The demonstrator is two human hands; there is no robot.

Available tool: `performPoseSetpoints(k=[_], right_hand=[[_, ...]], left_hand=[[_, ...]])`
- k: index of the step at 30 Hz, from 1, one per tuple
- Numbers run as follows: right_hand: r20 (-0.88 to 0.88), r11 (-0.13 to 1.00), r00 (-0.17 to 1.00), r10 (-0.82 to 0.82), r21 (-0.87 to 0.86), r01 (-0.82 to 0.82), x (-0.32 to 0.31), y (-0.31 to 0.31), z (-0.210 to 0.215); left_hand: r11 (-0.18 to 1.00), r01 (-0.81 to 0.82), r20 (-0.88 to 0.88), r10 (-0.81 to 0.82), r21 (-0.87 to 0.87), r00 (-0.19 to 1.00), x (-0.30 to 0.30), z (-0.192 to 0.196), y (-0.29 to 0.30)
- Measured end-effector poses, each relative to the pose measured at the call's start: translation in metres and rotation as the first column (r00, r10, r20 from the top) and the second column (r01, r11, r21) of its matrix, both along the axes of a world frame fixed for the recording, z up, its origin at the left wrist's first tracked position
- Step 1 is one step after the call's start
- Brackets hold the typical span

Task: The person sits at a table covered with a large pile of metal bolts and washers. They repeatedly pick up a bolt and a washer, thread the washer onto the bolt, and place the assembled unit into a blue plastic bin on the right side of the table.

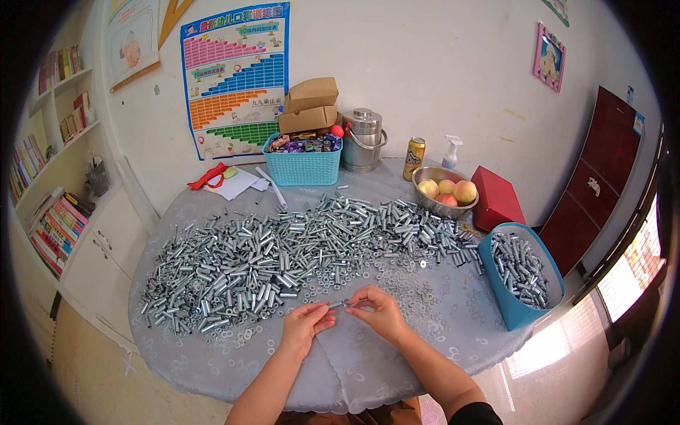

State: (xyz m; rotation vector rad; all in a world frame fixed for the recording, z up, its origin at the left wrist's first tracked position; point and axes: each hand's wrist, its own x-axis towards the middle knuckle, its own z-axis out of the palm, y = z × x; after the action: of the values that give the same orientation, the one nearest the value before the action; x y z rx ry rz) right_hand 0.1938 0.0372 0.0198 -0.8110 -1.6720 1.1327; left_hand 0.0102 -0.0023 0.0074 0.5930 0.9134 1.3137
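Note:
Near the front of the table, my left hand pinches one end of a small silver metal sleeve between thumb and fingertips. Closed at the sleeve's other end are the fingertips of my right hand; whether they also grip a separate small part is too fine to make out. Just beyond my hands spreads a long heap of metal sleeves and thin bolts. Loose flat washers lie scattered around and beyond my right hand. To the right, a blue fabric bin holds many bolt-and-sleeve pieces.
Along the back of the grey-clothed table stand a turquoise basket, a steel pot, a yellow can and a spray bottle. A metal bowl of fruit sits by a red box. Bookshelves line the left.

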Motion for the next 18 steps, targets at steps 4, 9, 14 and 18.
performPoseSetpoints(k=[4,9,14,18], right_hand=[[-0.035,1.0,0.999,0.005,0.018,-0.005,-0.0002,-0.0006,0.0023],[-0.059,0.999,0.998,-0.007,-0.043,0.004,0.002,0.0001,0.0027],[-0.065,0.994,0.998,-0.025,-0.108,0.018,0.0027,-0.0003,0.0012],[0.046,0.997,0.997,-0.06,0.051,0.057,0.002,-0.0031,0.0073]], left_hand=[[1.0,0.007,0.01,-0.007,-0.008,1.0,-0.0004,-0.0007,0.0002],[1.0,0.021,0.045,-0.02,-0.017,0.999,-0.001,-0.0004,-0.0001],[0.999,0.051,0.085,-0.049,-0.019,0.995,-0.0029,-0.0028,0.0007],[0.998,0.066,0.082,-0.063,-0.024,0.995,-0.0023,-0.0001,-0.0003]])
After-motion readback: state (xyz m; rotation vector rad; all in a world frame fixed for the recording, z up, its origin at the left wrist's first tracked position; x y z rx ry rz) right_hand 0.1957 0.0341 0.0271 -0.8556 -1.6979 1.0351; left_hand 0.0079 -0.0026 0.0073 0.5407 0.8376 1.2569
